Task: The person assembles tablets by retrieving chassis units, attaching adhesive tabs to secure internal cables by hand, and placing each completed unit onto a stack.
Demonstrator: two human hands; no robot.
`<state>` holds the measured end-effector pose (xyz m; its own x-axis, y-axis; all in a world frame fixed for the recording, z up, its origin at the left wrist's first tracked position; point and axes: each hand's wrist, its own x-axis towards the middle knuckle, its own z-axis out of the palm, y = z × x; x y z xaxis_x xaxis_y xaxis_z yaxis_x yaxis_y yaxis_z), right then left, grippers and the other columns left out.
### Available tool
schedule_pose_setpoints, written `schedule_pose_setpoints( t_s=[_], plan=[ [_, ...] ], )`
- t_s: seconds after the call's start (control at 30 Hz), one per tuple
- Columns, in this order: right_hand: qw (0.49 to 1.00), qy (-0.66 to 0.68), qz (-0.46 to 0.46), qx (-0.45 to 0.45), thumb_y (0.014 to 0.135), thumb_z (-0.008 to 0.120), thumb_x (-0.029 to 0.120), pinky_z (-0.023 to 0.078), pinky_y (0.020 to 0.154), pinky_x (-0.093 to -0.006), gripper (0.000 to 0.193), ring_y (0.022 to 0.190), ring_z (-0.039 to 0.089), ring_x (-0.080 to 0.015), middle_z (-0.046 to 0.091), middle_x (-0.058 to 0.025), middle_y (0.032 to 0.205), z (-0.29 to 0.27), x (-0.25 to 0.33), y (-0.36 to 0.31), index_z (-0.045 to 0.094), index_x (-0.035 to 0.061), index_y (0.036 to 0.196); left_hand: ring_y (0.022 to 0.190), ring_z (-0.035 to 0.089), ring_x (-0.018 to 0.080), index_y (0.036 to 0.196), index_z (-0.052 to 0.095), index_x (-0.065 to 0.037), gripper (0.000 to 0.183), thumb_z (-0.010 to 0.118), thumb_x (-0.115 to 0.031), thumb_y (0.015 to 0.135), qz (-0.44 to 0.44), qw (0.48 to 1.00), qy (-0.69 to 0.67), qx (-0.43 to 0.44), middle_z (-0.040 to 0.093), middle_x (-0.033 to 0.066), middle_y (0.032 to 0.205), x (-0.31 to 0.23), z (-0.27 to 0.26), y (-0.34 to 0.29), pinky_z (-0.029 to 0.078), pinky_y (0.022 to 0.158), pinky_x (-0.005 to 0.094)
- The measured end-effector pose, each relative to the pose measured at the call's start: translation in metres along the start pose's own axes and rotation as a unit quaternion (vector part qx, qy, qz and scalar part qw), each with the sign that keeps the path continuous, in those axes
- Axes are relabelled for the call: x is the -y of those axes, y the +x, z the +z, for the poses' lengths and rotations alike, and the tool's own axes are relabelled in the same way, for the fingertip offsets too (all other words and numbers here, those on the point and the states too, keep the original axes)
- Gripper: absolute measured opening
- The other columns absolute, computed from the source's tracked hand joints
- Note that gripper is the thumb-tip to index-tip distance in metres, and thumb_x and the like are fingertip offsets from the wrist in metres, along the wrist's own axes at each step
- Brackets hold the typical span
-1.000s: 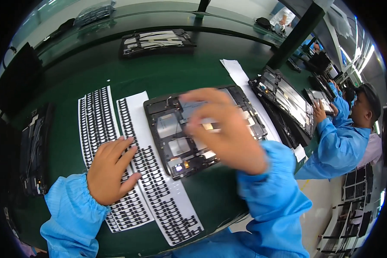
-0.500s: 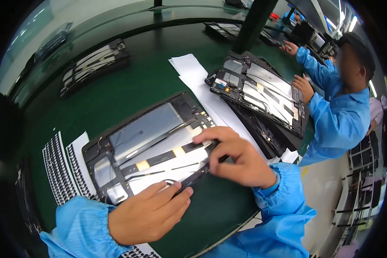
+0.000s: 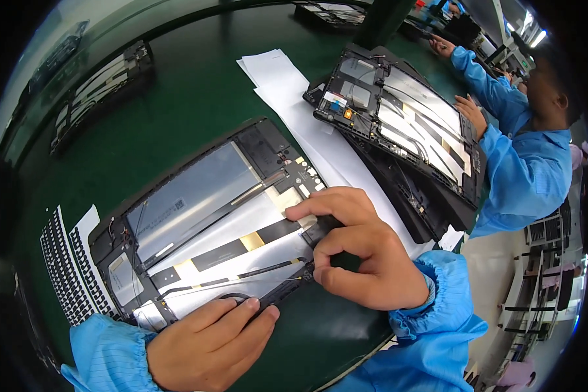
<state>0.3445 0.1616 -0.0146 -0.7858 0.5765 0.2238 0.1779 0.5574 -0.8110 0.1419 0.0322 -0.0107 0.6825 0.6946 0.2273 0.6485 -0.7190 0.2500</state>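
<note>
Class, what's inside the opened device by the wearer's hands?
A grey panel, a silvery sheet, a black strip with gold patches, and cables. The left hand hides part of the near edge, the right hand part of the right end; anything beneath the panel is covered.

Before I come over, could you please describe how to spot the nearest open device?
On the green table, find the diagonal white paper. The nearest open device, black-framed with silver panels, lies left of it. Unlike the stacked open device right of the paper, it has the wearer's left hand at its near edge and right hand at its right end.
</note>
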Motion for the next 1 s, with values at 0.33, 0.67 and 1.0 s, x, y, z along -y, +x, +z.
schedule_pose_setpoints(
  t_s=[0.33,0.67,1.0],
  plan=[
    [0.999,-0.033,-0.011,-0.005,0.061,0.061,0.002,0.028,0.093,-0.0419,0.004,0.11,0.039,-0.0315,0.052,-0.0141,0.116,0.004,-0.001,-0.002,0.057,0.0033,0.062,0.094,0.056,0.0271,0.094,0.062,0.002,0.027,0.064,-0.01,0.07,-0.003,1.0,-0.003,0.007,0.058,0.0137,0.105,0.0,-0.001,0.003,0.048,0.077,0.035],
    [1.0,0.004,0.01,-0.011,0.057,0.064,-0.001,0.034,0.093,-0.0412,0.008,0.114,0.041,-0.0348,0.056,-0.015,0.112,-0.004,0.0,-0.006,0.06,0.0019,0.064,0.102,0.053,0.0254,0.101,0.059,0.003,0.031,0.06,-0.012,0.074,0.016,0.998,0.047,0.029,0.053,0.0133,0.117,0.009,0.003,0.026,0.043,0.082,0.0356],
    [0.998,-0.034,-0.042,-0.008,0.056,0.068,-0.004,0.039,0.089,-0.0412,0.016,0.11,0.044,-0.0353,0.054,-0.0133,0.111,-0.008,0.002,-0.006,0.062,0.0009,0.069,0.104,0.052,0.0251,0.102,0.059,0.002,0.031,0.06,-0.013,0.074,0.01,0.999,0.035,0.037,0.053,0.013,0.117,0.008,0.001,0.026,0.043,0.084,0.0355]
  ],
)
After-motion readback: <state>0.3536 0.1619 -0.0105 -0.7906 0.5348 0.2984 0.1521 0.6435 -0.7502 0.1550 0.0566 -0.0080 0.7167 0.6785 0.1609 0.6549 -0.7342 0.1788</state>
